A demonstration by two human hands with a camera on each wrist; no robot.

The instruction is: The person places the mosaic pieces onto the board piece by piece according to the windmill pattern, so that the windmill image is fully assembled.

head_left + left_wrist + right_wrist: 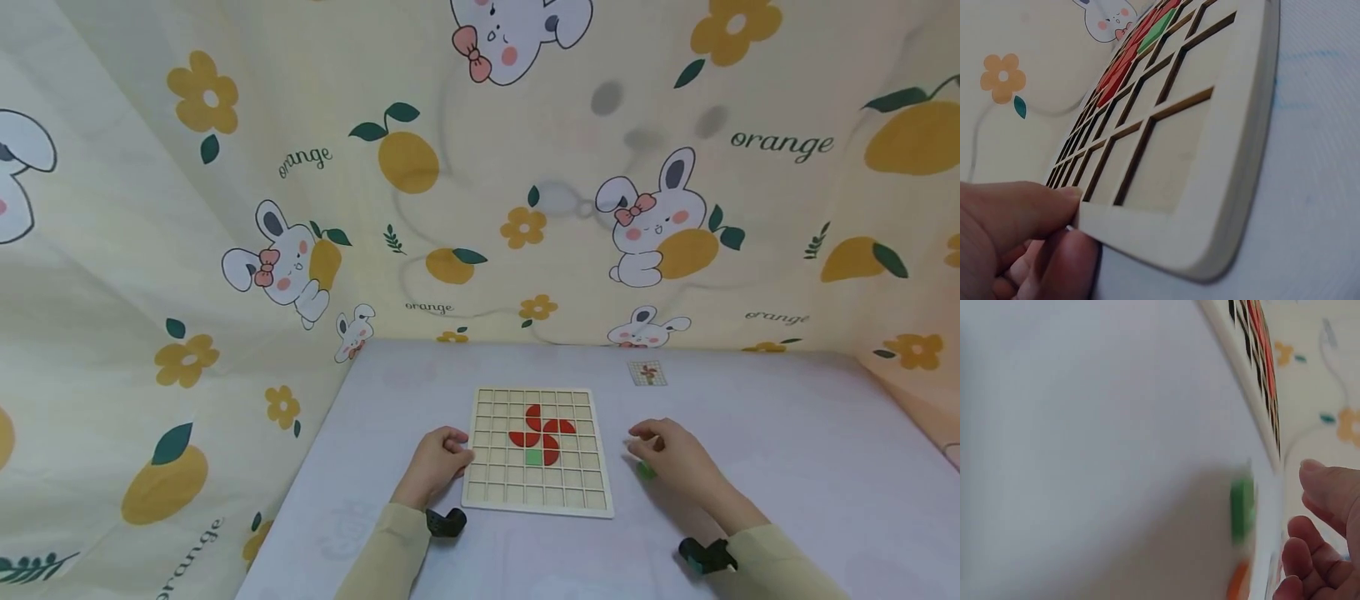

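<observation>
A pale wooden grid board (491, 492) lies on the table with several red petal-shaped pieces (551, 451) set in a pinwheel. One green square piece (533, 457) sits just under them. My left hand (433, 467) pinches the board's left edge, thumb on the rim and fingers curled at the side. To the right of the board, my right hand (675, 462) hovers over the table with fingers loosely bent and nothing between them. Below it is a loose green piece (1242, 509), blurred in the right wrist view, with an orange piece (1239, 581) beside it.
A small card (648, 372) with a grid and pinwheel picture lies behind the board on the right. A printed curtain (480, 208) rises behind the table (390, 375) and along its left side. Black wrist devices (705, 555) are on both arms.
</observation>
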